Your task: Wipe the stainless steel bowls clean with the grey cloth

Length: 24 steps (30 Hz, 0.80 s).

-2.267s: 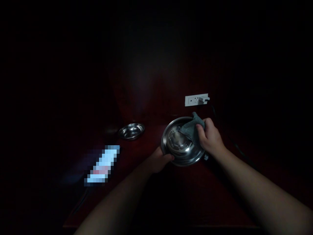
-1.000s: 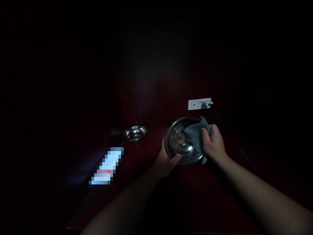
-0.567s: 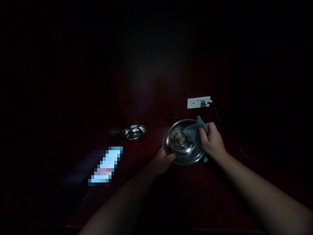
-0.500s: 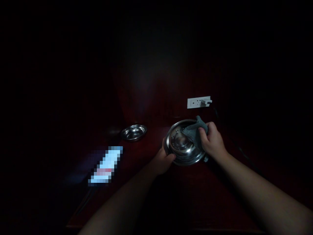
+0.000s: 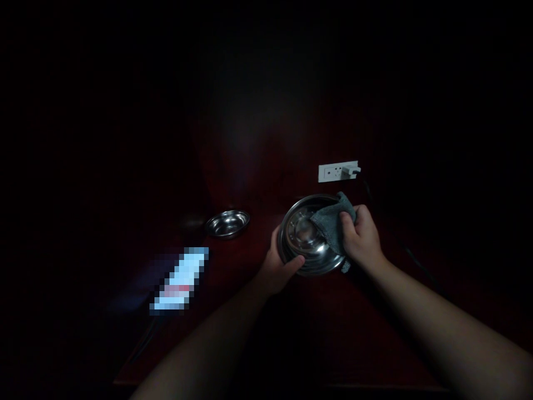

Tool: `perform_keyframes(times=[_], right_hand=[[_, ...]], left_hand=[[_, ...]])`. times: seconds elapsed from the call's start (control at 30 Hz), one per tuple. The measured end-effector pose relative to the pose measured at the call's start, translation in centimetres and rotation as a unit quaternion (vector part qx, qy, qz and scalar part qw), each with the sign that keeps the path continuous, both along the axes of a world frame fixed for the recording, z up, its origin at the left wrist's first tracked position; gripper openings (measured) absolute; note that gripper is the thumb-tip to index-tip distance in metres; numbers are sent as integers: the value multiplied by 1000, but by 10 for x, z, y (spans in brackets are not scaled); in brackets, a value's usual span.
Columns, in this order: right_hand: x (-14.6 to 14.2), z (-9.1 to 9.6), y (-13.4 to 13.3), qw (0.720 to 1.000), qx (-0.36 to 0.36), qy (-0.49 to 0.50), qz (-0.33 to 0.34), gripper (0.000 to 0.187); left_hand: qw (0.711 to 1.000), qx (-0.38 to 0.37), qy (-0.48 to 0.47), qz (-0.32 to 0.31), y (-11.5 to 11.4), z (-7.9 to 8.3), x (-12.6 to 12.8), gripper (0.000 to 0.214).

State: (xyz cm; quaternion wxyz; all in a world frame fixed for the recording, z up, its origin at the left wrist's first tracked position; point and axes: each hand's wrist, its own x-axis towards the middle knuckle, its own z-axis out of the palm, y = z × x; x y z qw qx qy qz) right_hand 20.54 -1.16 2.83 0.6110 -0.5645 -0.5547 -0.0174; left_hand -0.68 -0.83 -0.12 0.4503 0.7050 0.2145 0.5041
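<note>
The room is sitting almost dark. Near the far edge of the red-brown table (image 5: 341, 316), the left hand (image 5: 278, 265) is gripping the tilted steel bowl (image 5: 303, 244) by its near rim. The right hand (image 5: 361, 238) is clutching a grey cloth (image 5: 331, 225) against the bowl's inside. A white wall socket (image 5: 338, 171) is glowing behind.

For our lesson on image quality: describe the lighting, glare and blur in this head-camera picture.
Head view: very dim, corners black, only the table centre lit; glare on the steel bowl in the left hand; cloth in the right hand matte; pixelated patch at left.
</note>
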Motion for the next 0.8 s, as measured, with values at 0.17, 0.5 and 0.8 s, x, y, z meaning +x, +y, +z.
perform_keyframes(times=[0.17,0.5,0.8], right_hand=[[0,1,-2,1000,-9,-18,-2,20],[0,8,-9,999,-4,-53,5,18],[2,11,-10,997,-5,-73,7,16]], left_hand=[[997,-71,27,-10,0,-2,4,48],[992,-115,30,45,0,0,2,40],[995,-87,55,12,3,-2,-3,49]])
